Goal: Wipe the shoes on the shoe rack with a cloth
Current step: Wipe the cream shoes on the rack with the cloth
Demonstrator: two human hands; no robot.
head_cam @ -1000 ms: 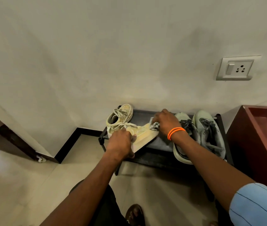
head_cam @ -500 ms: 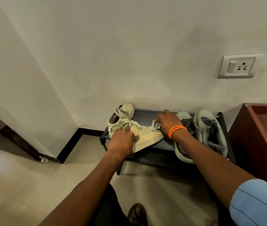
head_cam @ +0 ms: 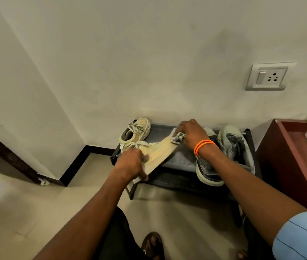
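cloth [head_cam: 177,136] under right fingers [head_cam: 181,128] (bunched), on shoe [head_cam: 158,151]

- A pale yellow shoe [head_cam: 156,151] with off-white laces, tilted over a black shoe rack [head_cam: 182,160].
- A second yellow shoe [head_cam: 137,131] of the same faded shade, beside it.
- A grey-green pair [head_cam: 231,147] with dark grey laces and cream soles; the nearer one shows a dark navy side.
- A cloth [head_cam: 177,136], white with a green check.
- Two orange bands [head_cam: 203,145] on the right wrist.
- A light blue sleeve [head_cam: 302,237] with thin dark stripes.
- A reddish-brown cabinet [head_cam: 287,166].
- An off-white wall [head_cam: 149,53], a white socket [head_cam: 269,76], black skirting [head_cam: 77,162] and a beige tiled floor [head_cam: 27,212].
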